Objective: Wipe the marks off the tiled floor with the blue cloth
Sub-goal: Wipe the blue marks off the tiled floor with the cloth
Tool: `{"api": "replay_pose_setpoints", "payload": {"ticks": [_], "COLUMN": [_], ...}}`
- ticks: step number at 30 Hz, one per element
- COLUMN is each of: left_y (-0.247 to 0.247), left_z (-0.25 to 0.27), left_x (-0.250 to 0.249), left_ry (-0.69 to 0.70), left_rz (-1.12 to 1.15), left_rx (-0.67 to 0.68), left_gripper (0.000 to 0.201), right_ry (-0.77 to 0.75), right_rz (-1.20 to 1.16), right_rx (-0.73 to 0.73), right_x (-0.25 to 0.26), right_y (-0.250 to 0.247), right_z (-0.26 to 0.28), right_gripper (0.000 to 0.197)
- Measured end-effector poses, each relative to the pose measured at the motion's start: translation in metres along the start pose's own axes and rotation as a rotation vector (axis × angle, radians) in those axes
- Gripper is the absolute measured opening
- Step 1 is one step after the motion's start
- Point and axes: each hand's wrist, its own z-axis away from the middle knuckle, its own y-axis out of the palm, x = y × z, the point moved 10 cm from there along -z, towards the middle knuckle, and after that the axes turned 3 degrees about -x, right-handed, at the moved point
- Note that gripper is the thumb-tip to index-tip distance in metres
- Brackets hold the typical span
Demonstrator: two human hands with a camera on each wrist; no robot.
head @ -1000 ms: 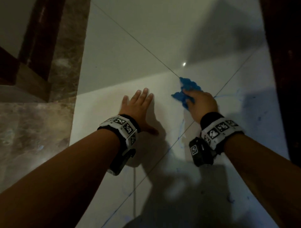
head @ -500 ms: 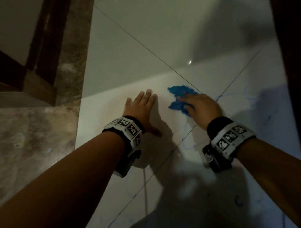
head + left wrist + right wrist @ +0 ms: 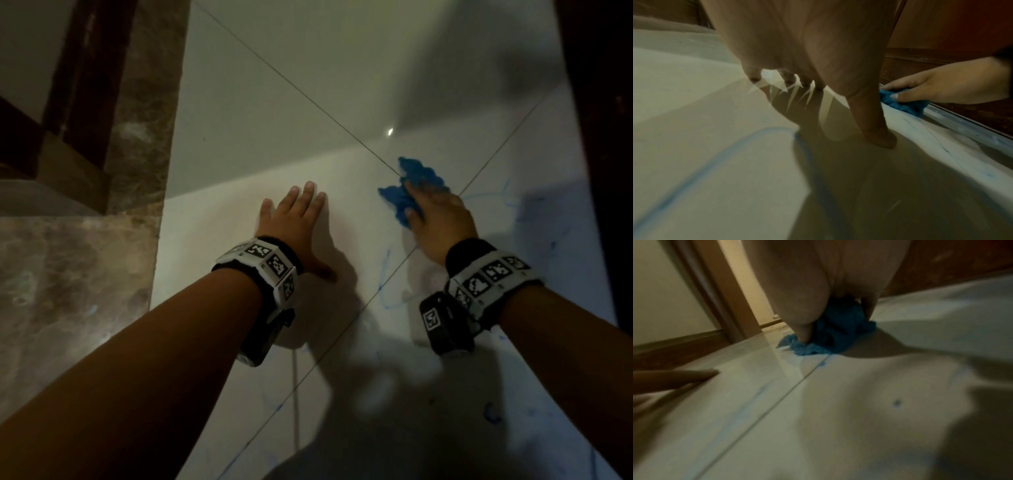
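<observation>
From the head camera I see my left hand [image 3: 294, 222] flat on the glossy white tiled floor [image 3: 239, 137], fingers straight and together, thumb spread, holding nothing. My right hand [image 3: 442, 222] presses the blue cloth [image 3: 407, 185], bunched and nubbly, just beside the point where the thin grout lines [image 3: 308, 99] cross. Faint blue marks [image 3: 385, 274] curl on the tile between my wrists. A brown marbled border [image 3: 68, 291] runs along the floor's left edge.

From the left wrist, the left hand [image 3: 807, 48] stands on straight fingertips [image 3: 879, 138]; a blue marks stroke [image 3: 715, 159] arcs across the tile. The right hand [image 3: 941, 87] pinches the blue cloth [image 3: 900, 104] near the floor's far edge.

From the right wrist, the right hand [image 3: 818, 280] curls its thumb and fingers round the crumpled blue cloth [image 3: 834, 334], which lies on the floor at a grout line [image 3: 777, 399].
</observation>
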Motion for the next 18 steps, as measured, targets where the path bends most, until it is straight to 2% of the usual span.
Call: {"api": "replay_pose_setpoints", "payload": {"ticks": [2, 5, 6, 8, 10, 11, 12, 15, 16, 18], "left_y": [0.0, 0.001, 0.001, 0.002, 0.001, 0.001, 0.001, -0.001, -0.001, -0.001], "left_z": [-0.001, -0.001, -0.001, -0.001, -0.002, -0.002, -0.002, -0.001, -0.001, -0.001], "left_x": [0.001, 0.001, 0.001, 0.001, 0.001, 0.001, 0.002, 0.0, 0.0, 0.0], "left_ry": [0.0, 0.002, 0.002, 0.002, 0.003, 0.002, 0.002, 0.001, 0.0, -0.002], "left_rz": [0.0, 0.002, 0.005, 0.008, 0.002, 0.002, 0.001, -0.001, 0.001, -0.004], "left_rx": [-0.002, 0.002, 0.003, 0.005, 0.001, 0.0, -0.001, -0.002, 0.0, 0.004], "left_gripper": [0.137, 0.137, 0.137, 0.137, 0.137, 0.137, 0.137, 0.137, 0.137, 0.137], "right_ry": [-0.029, -0.307, -0.353, -0.217, -0.008, 0.035, 0.014, -0.274, -0.307, -0.189], "right_rz": [0.047, 0.034, -0.004, -0.132, -0.206, -0.253, -0.277, -0.195, -0.192, -0.274], "right_rx": [0.086, 0.177, 0.169, 0.08, -0.049, -0.08, -0.09, -0.002, 0.029, 0.014], "right_x": [0.012, 0.033, 0.03, 0.003, -0.025, -0.026, -0.016, 0.03, 0.031, 0.011], "right_y": [0.012, 0.019, 0.013, -0.004, -0.016, -0.015, -0.011, 0.01, 0.011, -0.001], "right_z": [0.012, 0.027, 0.022, 0.0, -0.012, -0.01, -0.004, 0.021, 0.02, 0.005], "right_gripper": [0.048, 0.051, 0.051, 0.042, 0.043, 0.043, 0.042, 0.041, 0.04, 0.039]}}
